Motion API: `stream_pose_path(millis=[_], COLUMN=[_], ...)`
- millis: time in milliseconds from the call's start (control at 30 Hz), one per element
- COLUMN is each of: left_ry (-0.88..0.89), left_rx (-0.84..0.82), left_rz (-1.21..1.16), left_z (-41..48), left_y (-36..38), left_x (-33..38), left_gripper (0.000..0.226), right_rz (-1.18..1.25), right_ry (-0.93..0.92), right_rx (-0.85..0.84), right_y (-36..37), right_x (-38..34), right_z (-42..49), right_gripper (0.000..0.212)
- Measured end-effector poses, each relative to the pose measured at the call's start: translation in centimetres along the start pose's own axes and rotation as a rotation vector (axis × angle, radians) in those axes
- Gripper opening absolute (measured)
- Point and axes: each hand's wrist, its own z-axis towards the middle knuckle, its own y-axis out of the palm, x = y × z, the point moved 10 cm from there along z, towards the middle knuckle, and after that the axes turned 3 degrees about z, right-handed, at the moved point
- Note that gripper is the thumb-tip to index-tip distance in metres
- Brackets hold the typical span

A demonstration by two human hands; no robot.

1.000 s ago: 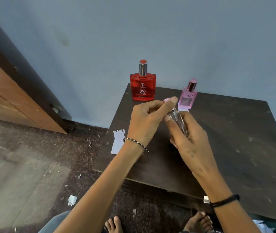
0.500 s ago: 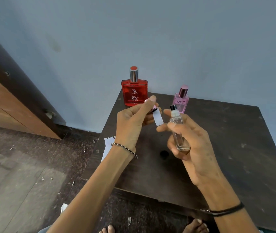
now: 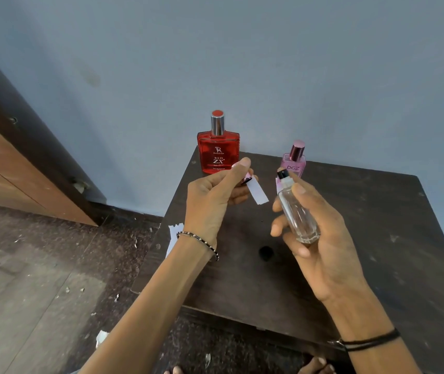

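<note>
1. right hand point(image 3: 323, 238): grip clamped round the clear spray bottle point(image 3: 298, 214), held tilted above the worktop point(image 3: 377, 238); its black nozzle pokes out above the grip.
2. left hand point(image 3: 212, 195): grip pinches a white paper strip point(image 3: 257, 191); the strip juts toward the nozzle, just left of it, not touching.
3. red perfume bottle point(image 3: 218, 153) and pink perfume bottle point(image 3: 293, 164) stand beyond both grips.
</note>
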Motion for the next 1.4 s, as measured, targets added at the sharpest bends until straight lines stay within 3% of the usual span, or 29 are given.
stream_pose_path(millis=[200,300,467,567,633,833,1400], left_ry=[-0.022,-0.03,-0.022,-0.048,-0.074,-0.13,-0.221], left_rx=[-0.031,-0.056,-0.086,-0.111,-0.121,-0.134,-0.157], left_rz=[0.002,0.001,-0.007,-0.041,-0.047,-0.061,-0.124], left_z=[0.0,-0.1,-0.4,-0.7,-0.8,-1.2,-1.0], left_y=[0.4,0.7,1.0,1.3,1.4,1.6,1.7], left_x=[-0.3,-0.4,-0.2,-0.2,-0.4,-0.9,-1.8], left_gripper=[0.021,0.022,0.024,0.022,0.022,0.026,0.021], right_rz=[0.161,0.08,-0.569,-1.062,-1.2,-1.313,-1.41], right_ry=[0.012,0.013,-0.131,-0.332,-0.459,-0.542,-0.506], right_rx=[-0.041,-0.035,0.074,0.146,0.137,0.095,0.063], right_y=[-0.1,-0.3,-1.3,-0.8,0.4,1.8,2.0], right_x=[0.3,0.4,-0.2,-1.2,-1.5,-1.3,-0.4], right_z=[0.1,0.4,0.2,-0.4,-0.8,-1.1,-1.0], right_gripper=[0.036,0.035,0.037,0.042,0.048,0.051,0.044])
